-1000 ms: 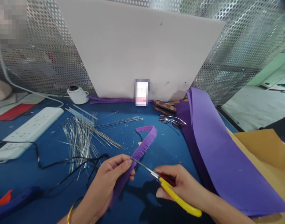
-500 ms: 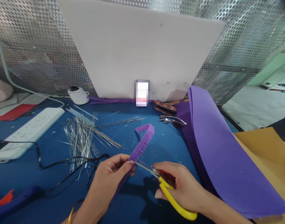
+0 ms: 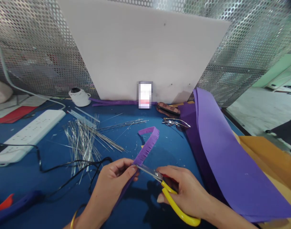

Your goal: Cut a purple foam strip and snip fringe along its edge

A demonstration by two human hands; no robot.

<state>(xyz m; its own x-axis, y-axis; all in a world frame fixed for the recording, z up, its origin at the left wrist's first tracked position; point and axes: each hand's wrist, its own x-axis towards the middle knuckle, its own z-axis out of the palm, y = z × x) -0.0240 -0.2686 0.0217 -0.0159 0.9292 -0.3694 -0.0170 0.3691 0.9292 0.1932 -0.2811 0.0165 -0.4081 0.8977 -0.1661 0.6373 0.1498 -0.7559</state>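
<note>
Between the thumb and fingers of my left hand [image 3: 119, 178] is pinched a long purple strip [image 3: 147, 147]. Its far part is fringed with short cuts along one edge and bends back to the left at the tip; the near end hangs below my hand. My right hand [image 3: 181, 187] grips yellow-handled scissors [image 3: 180, 210], with a bit of red showing by the fingers. The metal blades point left and reach the strip's edge right beside my left thumb. They look nearly closed, and their tips are partly hidden at the strip.
Thin metal wires [image 3: 84, 143] and clear sticks [image 3: 84, 117] lie left, near a white power strip [image 3: 33, 133] and black cable. A blue glue gun [image 3: 18, 203] is at lower left. Glasses [image 3: 175, 123], a phone [image 3: 144, 95] and a white cup [image 3: 79, 97] stand behind; large purple sheets [image 3: 221, 143] lie right.
The scissor blades have closed together at the strip's edge. The strip's fringed part has shifted slightly right. The purple sheets at the right have moved a little.
</note>
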